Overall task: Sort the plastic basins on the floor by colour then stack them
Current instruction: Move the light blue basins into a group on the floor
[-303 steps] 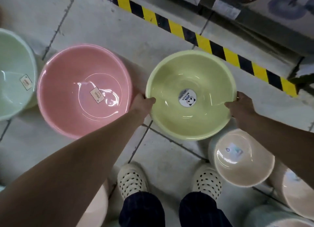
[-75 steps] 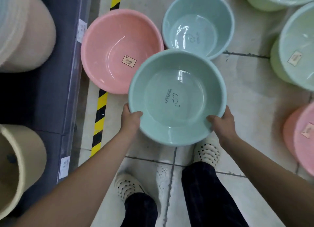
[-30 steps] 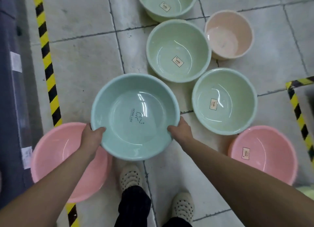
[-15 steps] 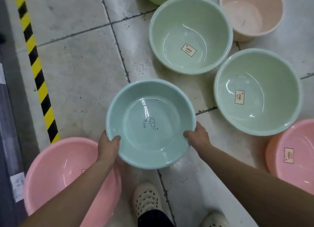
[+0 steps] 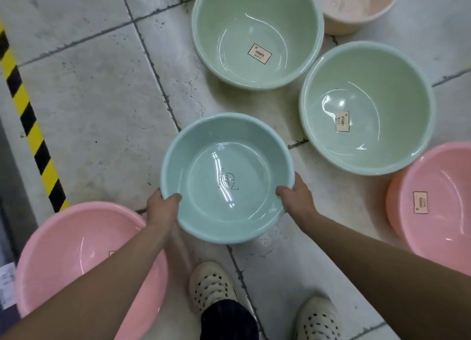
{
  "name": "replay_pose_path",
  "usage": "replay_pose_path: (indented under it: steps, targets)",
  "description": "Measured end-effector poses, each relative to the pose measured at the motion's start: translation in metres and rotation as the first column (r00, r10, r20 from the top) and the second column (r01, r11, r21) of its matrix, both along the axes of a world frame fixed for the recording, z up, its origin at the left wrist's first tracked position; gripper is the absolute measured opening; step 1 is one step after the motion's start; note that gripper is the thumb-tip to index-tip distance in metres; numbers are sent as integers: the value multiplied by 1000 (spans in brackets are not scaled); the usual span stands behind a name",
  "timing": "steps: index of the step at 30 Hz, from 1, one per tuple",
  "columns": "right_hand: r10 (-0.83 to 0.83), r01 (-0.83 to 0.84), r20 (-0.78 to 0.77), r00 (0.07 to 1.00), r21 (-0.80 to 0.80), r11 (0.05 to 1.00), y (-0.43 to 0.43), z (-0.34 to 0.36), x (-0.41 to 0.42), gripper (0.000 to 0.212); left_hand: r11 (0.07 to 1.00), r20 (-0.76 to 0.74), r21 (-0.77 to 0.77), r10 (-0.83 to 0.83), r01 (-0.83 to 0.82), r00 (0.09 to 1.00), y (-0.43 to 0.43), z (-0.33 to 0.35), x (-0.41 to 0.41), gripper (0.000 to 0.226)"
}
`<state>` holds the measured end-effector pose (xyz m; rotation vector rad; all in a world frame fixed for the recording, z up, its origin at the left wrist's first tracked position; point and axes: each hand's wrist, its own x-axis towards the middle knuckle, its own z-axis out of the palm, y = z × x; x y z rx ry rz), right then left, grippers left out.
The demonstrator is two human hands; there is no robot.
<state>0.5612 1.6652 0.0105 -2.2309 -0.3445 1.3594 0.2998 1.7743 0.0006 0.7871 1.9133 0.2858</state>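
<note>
— Blue-green basin [image 5: 244, 187]. Where?

— Low over the floor tiles [image 5: 89, 97], just ahead of the white shoe [image 5: 211, 288]. Hard to tell if touching the floor or just above it.

— Held how?

— Gripped at the rim, one hand on each side. Pinched by the left hand [image 5: 163, 207] at the near-left edge, thumb over the rim, fingers hidden under. Pinched the same way by the right hand [image 5: 297, 197] at the near-right edge.

— Lying which way from the hands?

— Between them and a bit ahead. Sitting level, mouth up, bottom down. Round, so no long side to line up.

— Going where next?

— Maybe into a basin of a like colour. None quite so blue in view. Closest match: two pale green ones, ahead and to the right. First the nearer green basin [image 5: 367, 108], just past the right hand. Then the farther green basin [image 5: 257, 34], straight ahead and just beside the nearer one.

— Closer to which hand?

— To the right hand. So likely a push forward and right, then down, mouth up all the way. Looks smaller than both green ones, so should nest inside.

— And where not?

— Not in the pink basin on the left [image 5: 63, 237], partly under the left arm. Not in the pink basin on the right [image 5: 446, 187]. Not in the beige basin [image 5: 356, 13] at the top.
</note>
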Motion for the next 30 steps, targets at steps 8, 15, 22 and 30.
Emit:
replay_pose_path:
  steps: [8, 15, 22, 30]
  targets:
    - [-127, 128, -13, 992, 47, 991, -12, 174, 48, 49, 997, 191, -13, 74, -73, 979, 5, 161, 53, 25]
    - [-342, 345, -44, 938, 119, 931, 9, 363, 103, 41, 998, 340, -42, 57, -46, 939, 64, 340, 139, 26]
    - [-433, 441, -88, 897, 199, 875, 55, 466, 192, 56, 996, 351, 45, -82, 71, 933, 138, 458, 248, 28]
    - [-480, 490, -100, 872, 174, 854, 125, 435, 305, 56, 982, 277, 89, -186, 167, 943, 219, 444, 366, 29]
